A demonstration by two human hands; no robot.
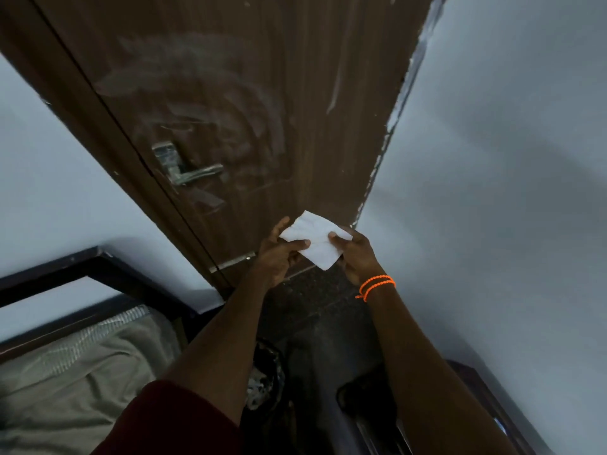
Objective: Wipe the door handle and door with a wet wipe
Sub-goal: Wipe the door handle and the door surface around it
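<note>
A brown wooden door (295, 77) fills the upper middle, with pale curved wipe streaks across its face. Its metal lever handle (193, 174) sits at the door's left side, above and left of my hands. A white wet wipe (317, 239) is held flat in front of the door's lower part. My left hand (279, 254) pinches its left edge with the thumb on top. My right hand (356, 254), with orange cords at the wrist, pinches its right edge.
White walls (492, 159) flank the door on both sides. A bed with a dark frame (82, 267) and grey bedding lies at lower left. Dark speckled floor (315, 300) runs below the door. A dark bin (266, 376) stands below my forearms, dark furniture at lower right.
</note>
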